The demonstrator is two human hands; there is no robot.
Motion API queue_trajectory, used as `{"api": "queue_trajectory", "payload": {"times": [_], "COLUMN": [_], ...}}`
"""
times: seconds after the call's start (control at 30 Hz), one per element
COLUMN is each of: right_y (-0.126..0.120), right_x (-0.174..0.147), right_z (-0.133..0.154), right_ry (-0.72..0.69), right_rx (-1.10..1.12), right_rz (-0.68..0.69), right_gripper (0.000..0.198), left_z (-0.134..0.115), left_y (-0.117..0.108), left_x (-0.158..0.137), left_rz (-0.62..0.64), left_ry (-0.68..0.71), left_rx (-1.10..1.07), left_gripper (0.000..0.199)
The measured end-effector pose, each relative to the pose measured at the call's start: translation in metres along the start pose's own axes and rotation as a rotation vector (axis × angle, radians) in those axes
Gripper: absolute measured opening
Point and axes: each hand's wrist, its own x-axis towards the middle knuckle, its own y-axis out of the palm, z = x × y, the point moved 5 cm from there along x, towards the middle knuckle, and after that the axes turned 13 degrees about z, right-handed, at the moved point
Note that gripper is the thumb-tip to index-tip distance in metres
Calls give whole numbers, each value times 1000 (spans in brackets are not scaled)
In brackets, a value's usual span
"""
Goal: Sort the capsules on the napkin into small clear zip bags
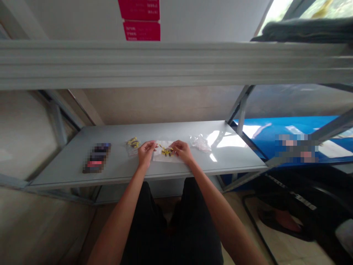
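Observation:
A white sheet [160, 157] lies on the grey table in front of me, with a small heap of yellow-and-black pieces [167, 151] on it. My left hand [147, 151] is at the sheet's left side, thumb and forefinger pinched at a small yellow piece [159, 145]. From the right, my right hand [182, 150] reaches over the sheet, its fingers closed together at the edge of the heap. What those right fingertips hold, if anything, is too small to make out. A clear bag of similar yellow-and-dark pieces [132, 142] lies just left of my left hand.
A crumpled clear plastic bag [200, 142] lies right of my right hand. Farther left on the table [66, 158] is a blurred-out dark object [97, 158]. A shelf beam [176, 66] crosses above. At right, another person sits by a blue-topped table [259, 127].

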Motion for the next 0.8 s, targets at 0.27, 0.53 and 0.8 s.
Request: {"api": "queue_trajectory", "payload": {"times": [0.27, 0.53, 0.8], "right_y": [0, 2, -2], "right_x": [-2, -3, 1], "right_z": [14, 17, -3], "right_ry": [-19, -8, 25], "right_rx": [-66, -56, -110], "right_rz": [0, 9, -25], "right_gripper": [21, 22, 29], "left_z": [-6, 2, -1], "left_y": [5, 8, 11], "left_x": [-1, 1, 0], "left_rz": [70, 128, 161], "left_ry": [2, -15, 16], "left_rx": [7, 330, 373], "left_gripper": [48, 40, 33]}}
